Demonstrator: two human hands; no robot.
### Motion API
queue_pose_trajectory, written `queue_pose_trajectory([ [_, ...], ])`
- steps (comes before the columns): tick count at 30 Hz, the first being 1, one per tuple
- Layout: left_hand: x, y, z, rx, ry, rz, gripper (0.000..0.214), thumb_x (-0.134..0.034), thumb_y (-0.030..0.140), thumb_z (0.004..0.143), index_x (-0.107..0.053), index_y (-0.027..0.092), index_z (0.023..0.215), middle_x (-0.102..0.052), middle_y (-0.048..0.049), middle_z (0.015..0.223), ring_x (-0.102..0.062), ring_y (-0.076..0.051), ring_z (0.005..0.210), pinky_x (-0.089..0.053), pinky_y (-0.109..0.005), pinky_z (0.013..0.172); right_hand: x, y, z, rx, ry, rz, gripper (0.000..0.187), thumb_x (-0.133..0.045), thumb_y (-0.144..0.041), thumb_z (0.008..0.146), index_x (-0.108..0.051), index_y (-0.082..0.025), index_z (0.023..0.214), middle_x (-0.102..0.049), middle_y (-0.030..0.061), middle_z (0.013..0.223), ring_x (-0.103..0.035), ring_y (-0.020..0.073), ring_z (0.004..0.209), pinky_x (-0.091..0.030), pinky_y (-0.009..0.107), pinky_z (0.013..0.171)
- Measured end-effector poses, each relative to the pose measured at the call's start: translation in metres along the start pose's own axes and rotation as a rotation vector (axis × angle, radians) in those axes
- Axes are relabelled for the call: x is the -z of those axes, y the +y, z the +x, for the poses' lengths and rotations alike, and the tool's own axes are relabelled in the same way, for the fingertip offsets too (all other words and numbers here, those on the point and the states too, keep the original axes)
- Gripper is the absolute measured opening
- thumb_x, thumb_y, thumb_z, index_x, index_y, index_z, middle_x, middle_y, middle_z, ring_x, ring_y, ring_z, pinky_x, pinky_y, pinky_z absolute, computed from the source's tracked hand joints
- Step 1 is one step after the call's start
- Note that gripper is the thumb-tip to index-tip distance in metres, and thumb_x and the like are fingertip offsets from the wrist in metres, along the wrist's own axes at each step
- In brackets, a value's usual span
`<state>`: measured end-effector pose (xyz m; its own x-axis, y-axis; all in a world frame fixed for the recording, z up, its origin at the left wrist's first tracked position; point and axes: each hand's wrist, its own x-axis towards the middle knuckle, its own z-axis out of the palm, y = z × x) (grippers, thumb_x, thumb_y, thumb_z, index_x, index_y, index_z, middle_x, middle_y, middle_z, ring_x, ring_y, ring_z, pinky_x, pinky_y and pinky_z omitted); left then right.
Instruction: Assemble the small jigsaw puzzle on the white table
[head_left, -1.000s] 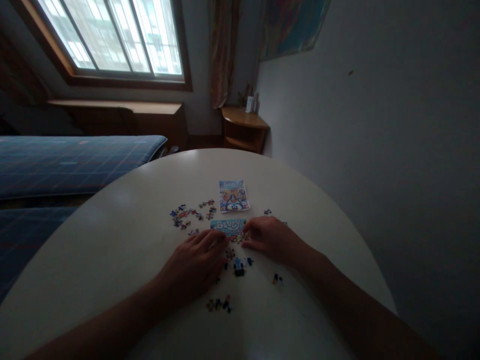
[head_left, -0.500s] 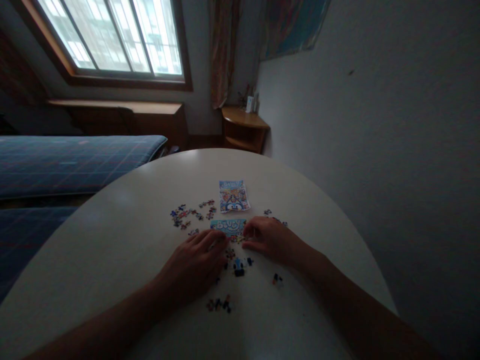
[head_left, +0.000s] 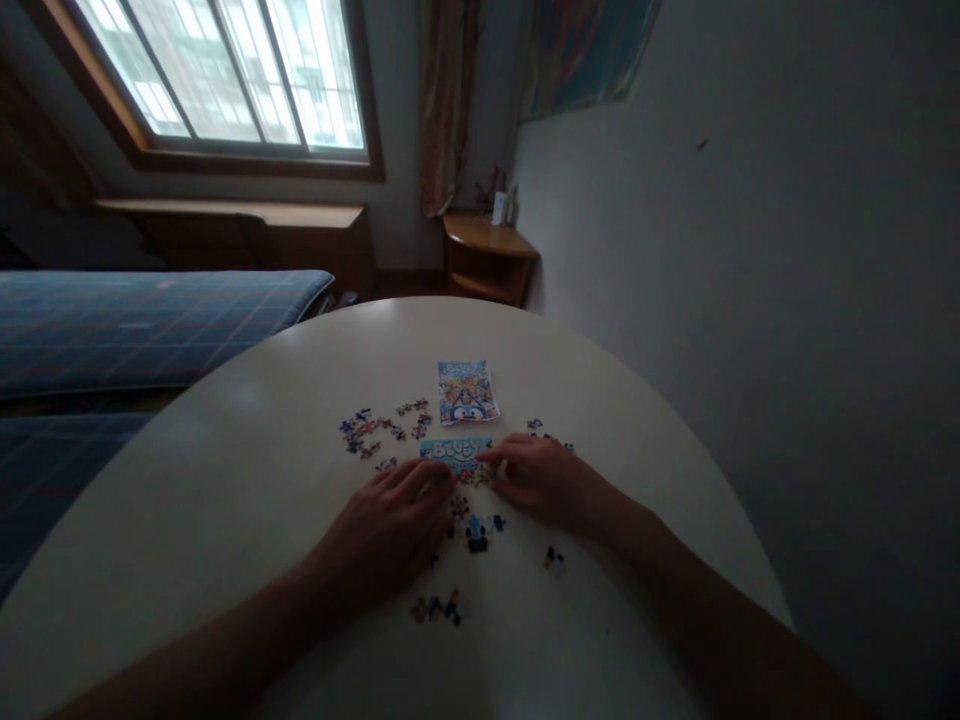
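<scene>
A part-built strip of jigsaw point(head_left: 454, 452), light blue with lettering, lies on the round white table point(head_left: 247, 470). My left hand point(head_left: 390, 530) rests flat beside its lower left edge, fingers stretched toward it. My right hand point(head_left: 536, 477) is curled at the strip's right end, fingertips pinched at the edge; what they hold is too small to make out. A small picture card point(head_left: 466, 391) lies just beyond the strip. Loose pieces point(head_left: 375, 428) are scattered to the left, and a few pieces point(head_left: 477, 530) sit between my hands.
More loose pieces point(head_left: 439, 607) lie near my left wrist, and a few pieces point(head_left: 553, 559) by my right forearm. A blue checked bed point(head_left: 135, 320) is left of the table. A wooden corner shelf point(head_left: 487, 250) and a window point(head_left: 225, 70) stand beyond.
My right hand has shifted slightly left, its fingertips now reaching onto the strip's right end. My left hand has stayed put.
</scene>
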<state>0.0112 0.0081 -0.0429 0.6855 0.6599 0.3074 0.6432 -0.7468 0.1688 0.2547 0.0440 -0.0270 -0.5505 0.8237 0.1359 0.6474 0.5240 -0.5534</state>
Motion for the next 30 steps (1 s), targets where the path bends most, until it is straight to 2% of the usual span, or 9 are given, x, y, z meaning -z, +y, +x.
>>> queue_pose_trajectory([
  [3,-0.0003,-0.0001,-0.0003,0.003,-0.015,0.015,0.033,-0.045,0.019,0.096,-0.051,0.016,0.128,-0.058,-0.0112,0.125,-0.055,-0.027,0.113,-0.052,-0.046,0.096,0.0009,-0.0011,-0.0004,-0.019,0.012,0.021,0.039,-0.063,-0.016,0.081,-0.066,-0.021,0.12,-0.071,0.0041,0.1,-0.064,0.0127,0.075,-0.05,0.027,0.074],
  [14,-0.0005,-0.0002,-0.0002,0.0,0.01,0.016,0.032,-0.047,0.019,0.094,-0.053,0.018,0.126,-0.059,-0.0107,0.123,-0.056,-0.027,0.112,-0.053,-0.045,0.094,0.0005,-0.0015,0.0012,-0.031,-0.008,0.003,0.041,-0.064,-0.013,0.079,-0.064,-0.02,0.12,-0.071,0.003,0.093,-0.063,0.014,0.075,-0.049,0.027,0.072],
  [19,0.0002,0.0004,0.0004,0.001,0.004,0.013,0.032,-0.047,0.017,0.094,-0.054,0.017,0.125,-0.059,-0.0113,0.123,-0.056,-0.027,0.112,-0.054,-0.046,0.093,0.0001,0.0002,0.0015,0.016,-0.024,-0.07,0.027,-0.066,-0.021,0.082,-0.07,-0.02,0.109,-0.068,0.0053,0.1,-0.062,0.014,0.077,-0.048,0.028,0.075],
  [30,-0.0002,0.0009,0.0014,0.018,-0.018,0.02,0.031,-0.046,0.019,0.095,-0.053,0.018,0.125,-0.059,-0.011,0.124,-0.057,-0.027,0.112,-0.055,-0.046,0.093,-0.0019,-0.0027,0.0032,-0.041,-0.004,-0.027,0.012,-0.065,-0.02,0.083,-0.069,-0.02,0.094,-0.065,0.0039,0.097,-0.058,0.0125,0.075,-0.045,0.026,0.071],
])
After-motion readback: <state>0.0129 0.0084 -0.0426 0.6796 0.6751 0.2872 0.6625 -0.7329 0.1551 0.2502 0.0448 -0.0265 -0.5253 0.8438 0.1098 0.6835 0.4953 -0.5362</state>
